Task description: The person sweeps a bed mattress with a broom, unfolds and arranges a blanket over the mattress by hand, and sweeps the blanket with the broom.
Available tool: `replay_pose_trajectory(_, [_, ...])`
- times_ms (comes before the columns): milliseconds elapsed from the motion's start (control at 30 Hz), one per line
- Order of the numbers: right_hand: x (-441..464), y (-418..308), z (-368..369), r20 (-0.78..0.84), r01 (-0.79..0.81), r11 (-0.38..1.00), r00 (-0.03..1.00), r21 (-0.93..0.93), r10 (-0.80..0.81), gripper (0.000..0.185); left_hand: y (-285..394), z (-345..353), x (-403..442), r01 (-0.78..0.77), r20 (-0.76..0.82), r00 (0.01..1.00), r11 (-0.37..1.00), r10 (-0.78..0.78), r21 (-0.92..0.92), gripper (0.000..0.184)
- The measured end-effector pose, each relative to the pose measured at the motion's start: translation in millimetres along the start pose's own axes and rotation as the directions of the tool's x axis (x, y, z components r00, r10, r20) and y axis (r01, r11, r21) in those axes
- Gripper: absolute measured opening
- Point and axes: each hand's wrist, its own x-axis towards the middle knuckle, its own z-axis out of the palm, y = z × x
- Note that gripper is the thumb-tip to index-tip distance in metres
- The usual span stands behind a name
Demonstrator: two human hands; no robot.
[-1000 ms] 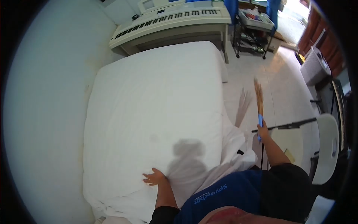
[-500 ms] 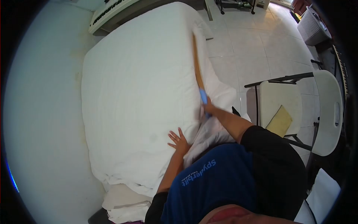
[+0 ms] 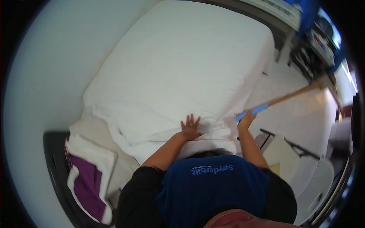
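Observation:
My right hand [image 3: 247,119] is wrapped round the blue grip of a long wooden stick [image 3: 291,97], held out to the right past the bed's side. The stick's far end is blurred and seems to meet a wider crosswise part; I cannot tell what kind of tool it is. My left hand [image 3: 190,130] lies flat with fingers spread on the white sheet [image 3: 182,64] covering the mattress. Close by that hand, the near edge of the sheet is bunched and wrinkled.
A folding chair [image 3: 317,186] stands on the right. White and purple bedding [image 3: 86,178] is heaped at the lower left, beside a dark frame [image 3: 53,163]. A wall [image 3: 57,83] borders the bed's left. A white keyboard [image 3: 275,11] and a cluttered rack [image 3: 315,49] are at the upper right.
The stick has swung from along the bed's right edge out to the right over the floor. My left hand still rests on the sheet, and the view has turned leftward.

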Motion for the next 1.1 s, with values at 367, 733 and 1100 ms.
replay_pose_trajectory(367, [-12.6,-5.8,-52.7,0.174,-0.587,0.804,0.786,-0.094,0.594,0.022,-10.3,-29.9,-140.9,-0.218,0.048,0.954,0.793,0.297,-0.568,0.051])
replay_pose_trajectory(733, [-243.8,-83.2,102.8,0.927,0.287,0.883,0.175,-0.370,0.331,0.046,0.0,-87.9,-215.4,-0.706,-0.757,0.631,0.277,-0.173,-0.652,0.067])
replay_pose_trajectory(1100, [-222.2,-54.0,86.5,0.605,0.713,0.632,-0.368,-0.303,0.706,0.037,-136.7,-25.1,-396.2,-0.599,-0.252,-0.081,0.249,-0.964,-0.761,0.018])
